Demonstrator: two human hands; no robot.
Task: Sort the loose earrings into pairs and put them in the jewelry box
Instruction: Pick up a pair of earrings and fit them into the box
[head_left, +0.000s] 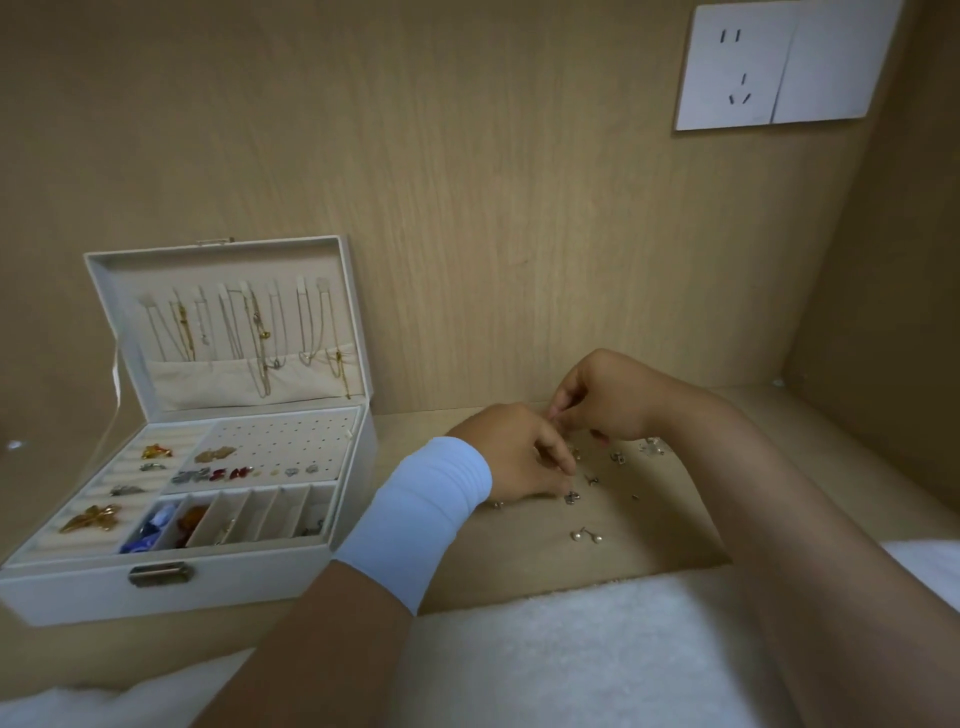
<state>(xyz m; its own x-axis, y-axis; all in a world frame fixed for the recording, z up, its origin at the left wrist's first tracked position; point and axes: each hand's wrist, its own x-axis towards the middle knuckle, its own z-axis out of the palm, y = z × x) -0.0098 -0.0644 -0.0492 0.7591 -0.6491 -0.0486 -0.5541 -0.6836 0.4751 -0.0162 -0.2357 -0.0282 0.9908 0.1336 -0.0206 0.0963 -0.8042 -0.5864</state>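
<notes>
The loose earrings (586, 535) lie scattered on the desk (665, 525), under and beside your hands. Your left hand (514, 457) and right hand (608, 400) meet fingertip to fingertip, fingers curled; I cannot tell whether they pinch anything. Well to the left, the box (156, 592) stands open. Necklaces (260, 338) hang in its lid, studs (218, 474) sit on its holed panel (296, 434), and brooches (93, 517) lie on its rolls.

White socket plate (779, 67) high on wood-grain back wall (467, 208); white fluffy cloth (571, 649) along near edge.

Wood-grain wall (467, 182), white socket plate (779, 67).
</notes>
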